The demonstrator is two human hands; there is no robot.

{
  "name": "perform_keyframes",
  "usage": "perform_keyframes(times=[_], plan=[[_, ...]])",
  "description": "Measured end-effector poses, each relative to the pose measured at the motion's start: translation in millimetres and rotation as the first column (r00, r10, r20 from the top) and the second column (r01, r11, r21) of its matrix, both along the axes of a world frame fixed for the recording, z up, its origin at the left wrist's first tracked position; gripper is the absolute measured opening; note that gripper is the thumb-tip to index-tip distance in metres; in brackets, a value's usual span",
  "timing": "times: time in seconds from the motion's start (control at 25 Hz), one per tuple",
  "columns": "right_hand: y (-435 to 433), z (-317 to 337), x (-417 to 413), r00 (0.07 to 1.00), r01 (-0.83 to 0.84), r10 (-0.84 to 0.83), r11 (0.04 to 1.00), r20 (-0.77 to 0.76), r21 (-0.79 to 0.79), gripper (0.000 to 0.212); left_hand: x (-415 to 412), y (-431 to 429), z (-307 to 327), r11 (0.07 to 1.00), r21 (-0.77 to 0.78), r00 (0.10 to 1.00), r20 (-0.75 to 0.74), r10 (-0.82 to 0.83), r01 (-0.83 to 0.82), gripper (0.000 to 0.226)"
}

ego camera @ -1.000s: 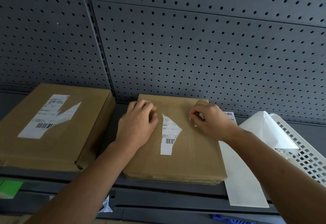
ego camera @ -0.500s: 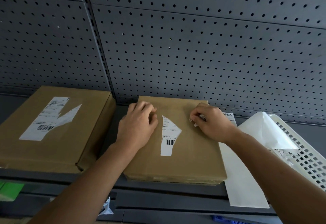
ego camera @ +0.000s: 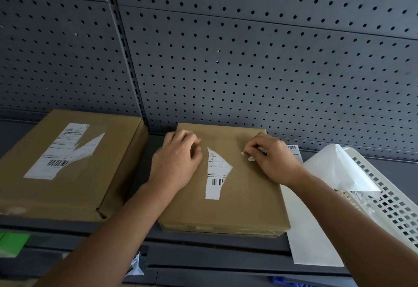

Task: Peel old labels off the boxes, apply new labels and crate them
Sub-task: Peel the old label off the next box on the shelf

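A flat brown cardboard box [ego camera: 246, 205] lies on the grey shelf in front of me. A torn white strip of old label [ego camera: 216, 173] with a barcode remains on its top. My left hand [ego camera: 176, 162] rests on the box's upper left, fingers curled against the cardboard beside the strip. My right hand [ego camera: 269, 157] pinches a small white scrap of label [ego camera: 250, 157] at the box's upper right. A second brown box [ego camera: 67, 166] to the left carries a partly torn white label [ego camera: 61, 153].
A white label backing sheet [ego camera: 309, 237] lies under the right side of the box. A white perforated plastic crate [ego camera: 389, 198] at the right holds a curled backing sheet [ego camera: 339, 169]. Grey pegboard [ego camera: 248, 65] rises behind. A green item [ego camera: 12, 243] sits lower left.
Both hands stay at the same spots on the box. The right fingers have shifted slightly around the white scrap. The view has tilted a little.
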State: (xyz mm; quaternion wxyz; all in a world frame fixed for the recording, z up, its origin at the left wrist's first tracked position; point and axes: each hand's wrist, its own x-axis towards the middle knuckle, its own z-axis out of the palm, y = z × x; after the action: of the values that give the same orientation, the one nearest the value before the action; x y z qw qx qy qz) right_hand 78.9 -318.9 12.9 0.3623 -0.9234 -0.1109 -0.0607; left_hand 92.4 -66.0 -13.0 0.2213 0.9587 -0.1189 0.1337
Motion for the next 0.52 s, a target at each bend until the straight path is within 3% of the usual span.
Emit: perform_keyframes(times=[0.2,0.32,0.52], plan=[[4.5,-0.2,1.0,0.999,-0.038,0.039,0.997,0.019,-0.066,0.014,0.2,1.0,-0.8,1.000,0.004,1.000,0.003,0.000,0.000,0.018],[0.4,1.7,-0.8,0.999,-0.024,0.023,1.000,-0.032,-0.020,0.015,0.3,0.2,-1.6,1.000,0.002,1.000,-0.001,0.002,-0.002,0.019],[6.8,0.5,1.3,0.999,-0.020,0.022,0.998,0.033,-0.061,0.013,0.9,0.4,-1.1,1.000,0.003,1.000,-0.004,0.007,-0.007,0.019]])
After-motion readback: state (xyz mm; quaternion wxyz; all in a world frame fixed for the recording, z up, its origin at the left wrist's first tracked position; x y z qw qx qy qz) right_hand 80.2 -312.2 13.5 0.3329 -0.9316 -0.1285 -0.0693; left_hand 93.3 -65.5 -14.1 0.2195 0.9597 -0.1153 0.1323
